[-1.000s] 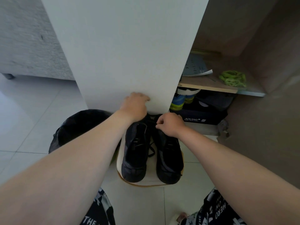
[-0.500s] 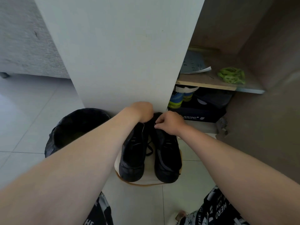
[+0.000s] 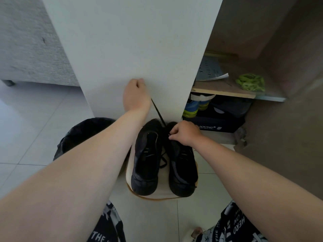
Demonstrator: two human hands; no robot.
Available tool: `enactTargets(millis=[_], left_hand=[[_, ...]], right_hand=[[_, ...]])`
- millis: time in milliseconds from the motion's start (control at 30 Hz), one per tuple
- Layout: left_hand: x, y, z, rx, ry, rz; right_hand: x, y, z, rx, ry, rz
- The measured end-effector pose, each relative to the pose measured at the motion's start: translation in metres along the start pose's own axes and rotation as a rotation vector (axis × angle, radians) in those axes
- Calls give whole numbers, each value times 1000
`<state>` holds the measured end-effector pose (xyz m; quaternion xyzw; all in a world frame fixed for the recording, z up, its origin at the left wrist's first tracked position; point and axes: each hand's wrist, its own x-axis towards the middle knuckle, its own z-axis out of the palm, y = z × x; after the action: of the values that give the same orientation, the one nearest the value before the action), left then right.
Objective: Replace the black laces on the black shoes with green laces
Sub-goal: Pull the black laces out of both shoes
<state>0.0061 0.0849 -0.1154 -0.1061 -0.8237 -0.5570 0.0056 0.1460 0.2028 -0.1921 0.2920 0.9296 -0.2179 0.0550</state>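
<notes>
Two black shoes stand side by side on a small white stool (image 3: 162,194), the left shoe (image 3: 146,158) and the right shoe (image 3: 183,165). My left hand (image 3: 135,95) is raised in front of the white panel and grips a black lace (image 3: 158,113), which runs taut down to the right shoe's far end. My right hand (image 3: 185,132) pinches the right shoe there, fingers curled over its laced part. A bundle of green laces (image 3: 250,82) lies on the wooden shelf at the right.
A white cabinet panel (image 3: 131,49) rises just behind the shoes. A bin lined with a black bag (image 3: 80,135) stands at the left of the stool. Under the shelf (image 3: 227,92) sit a dark shoebox (image 3: 218,123) and other shoes. Tiled floor lies all around.
My left hand has gone up and away from the shoes, drawing the black lace out taut. My right hand has stayed on the right shoe.
</notes>
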Motion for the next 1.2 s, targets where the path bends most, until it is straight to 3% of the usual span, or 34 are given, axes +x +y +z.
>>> enactTargets(millis=[100,300,433,500,567,667,833,900,1067,1133,1200], left_hand=[[2,-12,-12,61,21,-13],[-9,-34,-2,843,-335,229],[-21,-29,13,825,-512,604],[-29,-27,20,767,-766,625],[-37,-31,28,869,-948,627],[-36,-40,35,1019,-1010,586],[-31,-32,34,886,-952,466],[-27,-27,30,758,-822,386],[-6,-13,12,228,-309,135],[-3,-13,4,35,-216,101],[-4,-14,-1,-14,-195,156]], right_hand=[[0,-2,-1,-31,10,-24],[1,-7,-1,-67,30,-36],[1,-7,-1,-44,46,-38],[1,-6,-2,-41,54,-45],[0,-5,-3,-54,53,-52],[0,-3,-4,-48,58,-60],[0,-1,-4,-31,57,-42],[0,-1,-4,-41,33,-32],[0,0,-3,13,3,5],[1,-1,-2,5,6,-1],[2,-2,-1,-9,7,-8]])
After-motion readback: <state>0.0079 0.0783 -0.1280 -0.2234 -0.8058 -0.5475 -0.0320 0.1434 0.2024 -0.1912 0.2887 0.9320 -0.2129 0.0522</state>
